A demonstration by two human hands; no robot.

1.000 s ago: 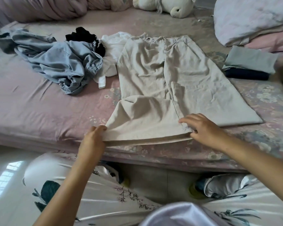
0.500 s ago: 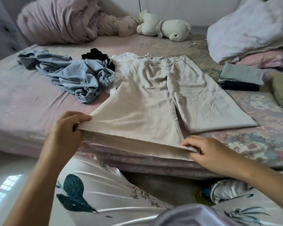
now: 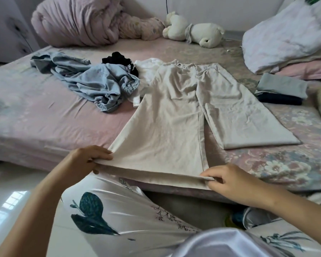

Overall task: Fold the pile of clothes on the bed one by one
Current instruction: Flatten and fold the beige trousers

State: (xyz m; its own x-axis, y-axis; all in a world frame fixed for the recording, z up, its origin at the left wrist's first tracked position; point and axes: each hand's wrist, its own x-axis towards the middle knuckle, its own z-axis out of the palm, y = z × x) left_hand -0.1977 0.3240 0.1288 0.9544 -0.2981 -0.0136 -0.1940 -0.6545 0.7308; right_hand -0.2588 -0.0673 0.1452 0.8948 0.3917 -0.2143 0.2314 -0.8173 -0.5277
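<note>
Head view: beige trousers point(image 3: 176, 115) spread flat on the bed point(image 3: 44, 112), waistband toward the far side, legs toward the near edge. Left hand point(image 3: 85, 160) pinching the outer corner of the left leg's hem, thumb on top, fingers curled beneath. Right hand point(image 3: 228, 179) pinching the inner corner of the same hem, fingers curled round the cloth. Hem stretched taut between the two, lifted just off the near edge of the bed. Right leg lying flat, apart from the held one.

Compared with half a second ago: left leg now pulled straighter and smoother, hem drawn nearer and wider, a narrow gap opened between the two legs.

Left of the trousers, a crumpled denim garment point(image 3: 100, 84), with a black garment point(image 3: 119, 59) and a white garment point(image 3: 146, 71) touching it. Far right, folded clothes point(image 3: 280, 89) in a small stack. At the head of the bed, a plush toy point(image 3: 193, 29).
</note>
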